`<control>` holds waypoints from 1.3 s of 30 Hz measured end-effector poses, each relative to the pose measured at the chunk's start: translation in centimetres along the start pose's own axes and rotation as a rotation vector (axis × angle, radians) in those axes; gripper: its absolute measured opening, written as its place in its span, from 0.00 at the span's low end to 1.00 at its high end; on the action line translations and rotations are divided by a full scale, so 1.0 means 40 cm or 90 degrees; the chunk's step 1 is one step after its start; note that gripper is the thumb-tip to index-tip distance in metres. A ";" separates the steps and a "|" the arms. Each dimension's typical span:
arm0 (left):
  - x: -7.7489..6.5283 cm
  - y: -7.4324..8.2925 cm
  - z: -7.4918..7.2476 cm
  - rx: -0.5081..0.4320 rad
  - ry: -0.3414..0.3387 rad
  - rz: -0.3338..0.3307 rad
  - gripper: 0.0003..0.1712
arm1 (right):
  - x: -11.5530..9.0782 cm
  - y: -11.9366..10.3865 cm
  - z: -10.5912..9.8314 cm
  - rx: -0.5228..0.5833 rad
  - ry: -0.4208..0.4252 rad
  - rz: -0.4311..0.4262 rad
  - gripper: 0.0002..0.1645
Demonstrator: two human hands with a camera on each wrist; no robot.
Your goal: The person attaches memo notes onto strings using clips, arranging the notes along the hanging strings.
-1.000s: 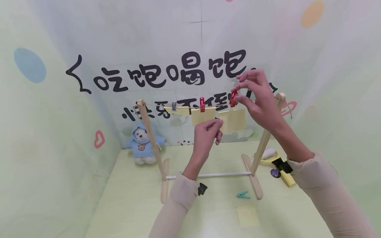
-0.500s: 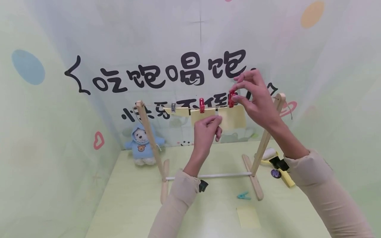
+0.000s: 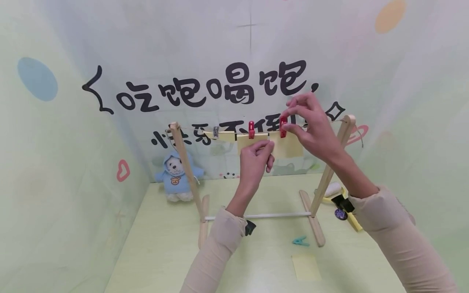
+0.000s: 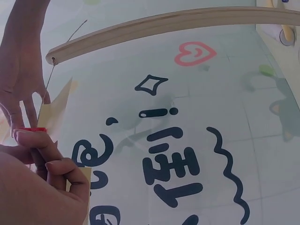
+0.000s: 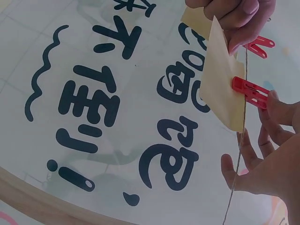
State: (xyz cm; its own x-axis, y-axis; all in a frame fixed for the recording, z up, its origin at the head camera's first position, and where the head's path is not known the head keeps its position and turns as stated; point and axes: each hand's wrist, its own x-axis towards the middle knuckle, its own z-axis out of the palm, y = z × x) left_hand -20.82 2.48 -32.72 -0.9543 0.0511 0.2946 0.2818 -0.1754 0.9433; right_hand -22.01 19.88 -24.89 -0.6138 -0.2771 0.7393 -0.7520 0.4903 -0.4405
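Observation:
My left hand (image 3: pixel 256 160) pinches the left edge of a yellow paper square (image 3: pixel 289 146) at the line. Thumb and forefinger of my right hand (image 3: pixel 315 130) squeeze a red clothespin (image 3: pixel 283 127), and its jaws straddle the string and the paper's top edge, as the right wrist view shows. Just left hangs another yellow paper (image 3: pixel 243 140) under a second red clothespin (image 3: pixel 251 129), partly hidden by my left hand. Farther left a grey clothespin (image 3: pixel 215 131) holds a third yellow paper (image 3: pixel 225 137). The string (image 5: pixel 239 154) runs on past my right fingers.
A wooden stand with a left post (image 3: pixel 187 167) and right post (image 3: pixel 324 183) carries the string; a white rod (image 3: pixel 275 215) joins its feet. A teal clothespin (image 3: pixel 301 241) and a yellow sheet (image 3: pixel 306 267) lie in front. A plush toy (image 3: pixel 177 177) sits behind left, a lint roller (image 3: pixel 333 189) right.
My right hand has moved slightly left and down, bringing the red clothespin over the paper's top edge. My left hand has raised the paper a little, up to the string.

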 end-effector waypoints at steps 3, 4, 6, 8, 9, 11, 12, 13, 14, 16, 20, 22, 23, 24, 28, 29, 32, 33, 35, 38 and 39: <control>0.001 -0.002 0.003 0.010 0.001 -0.006 0.13 | -0.005 0.002 -0.006 -0.009 -0.005 0.018 0.13; 0.001 -0.003 0.004 0.014 0.001 -0.009 0.14 | -0.008 0.004 -0.008 -0.010 -0.007 0.022 0.14; 0.001 -0.005 0.005 0.021 0.006 -0.016 0.14 | -0.014 0.006 -0.014 -0.017 -0.011 0.024 0.16; 0.001 -0.007 0.003 0.026 0.013 -0.024 0.14 | -0.024 0.010 -0.019 -0.032 -0.009 0.017 0.22; 0.001 -0.009 0.002 0.028 0.017 -0.027 0.14 | -0.030 0.011 -0.022 -0.039 -0.004 0.013 0.25; 0.001 -0.013 -0.001 0.026 0.023 -0.030 0.14 | -0.049 0.009 -0.030 -0.048 0.013 0.004 0.30; 0.002 -0.014 -0.001 0.024 0.024 -0.030 0.14 | -0.062 0.005 -0.035 -0.056 0.027 -0.001 0.33; 0.001 -0.016 -0.002 0.023 0.025 -0.028 0.14 | -0.075 0.001 -0.040 -0.062 0.046 -0.008 0.33; 0.001 -0.017 -0.002 0.021 0.024 -0.027 0.14 | -0.089 -0.006 -0.045 -0.059 0.070 -0.015 0.33; 0.000 -0.018 -0.001 0.021 0.024 -0.024 0.14 | -0.122 -0.016 -0.053 -0.050 0.112 -0.038 0.26; -0.001 -0.021 0.000 0.025 0.026 -0.030 0.15 | -0.192 -0.025 -0.061 -0.026 0.149 -0.077 0.26; -0.003 -0.025 0.000 0.026 0.023 -0.035 0.15 | -0.231 -0.018 -0.066 -0.024 0.130 -0.082 0.36; -0.004 -0.029 0.001 0.028 0.020 -0.039 0.15 | -0.251 -0.013 -0.067 -0.022 0.123 -0.082 0.38; -0.004 -0.033 0.001 0.029 0.015 -0.042 0.15 | -0.272 -0.007 -0.068 -0.023 0.112 -0.080 0.38; -0.013 -0.057 0.000 0.065 -0.017 -0.047 0.14 | -0.368 0.023 -0.062 -0.027 0.073 -0.046 0.25; -0.016 -0.065 0.000 0.078 -0.028 -0.049 0.13 | -0.392 0.031 -0.058 -0.032 0.059 -0.033 0.19; -0.032 -0.098 -0.002 0.115 -0.062 -0.058 0.13 | -0.463 0.054 -0.042 -0.050 0.007 0.007 0.14; -0.040 -0.112 -0.002 0.124 -0.072 -0.063 0.13 | -0.485 0.062 -0.036 -0.058 -0.009 0.017 0.19; -0.060 -0.152 -0.004 0.148 -0.096 -0.071 0.14 | -0.526 0.079 -0.022 -0.067 -0.033 0.028 0.25; -0.113 -0.239 -0.005 0.207 -0.143 -0.094 0.16 | -0.581 0.103 -0.002 -0.083 -0.050 0.037 0.28; -0.137 -0.272 -0.005 0.237 -0.158 -0.108 0.17 | -0.597 0.109 0.004 -0.087 -0.055 0.042 0.28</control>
State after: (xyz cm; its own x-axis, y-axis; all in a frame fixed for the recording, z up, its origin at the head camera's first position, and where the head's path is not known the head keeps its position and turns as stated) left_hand -18.67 3.91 -44.61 -0.9498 0.2904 0.1163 0.1839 0.2176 0.9586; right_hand -10.66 28.51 -44.53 -0.6840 -0.3071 0.6617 -0.6726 0.6166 -0.4091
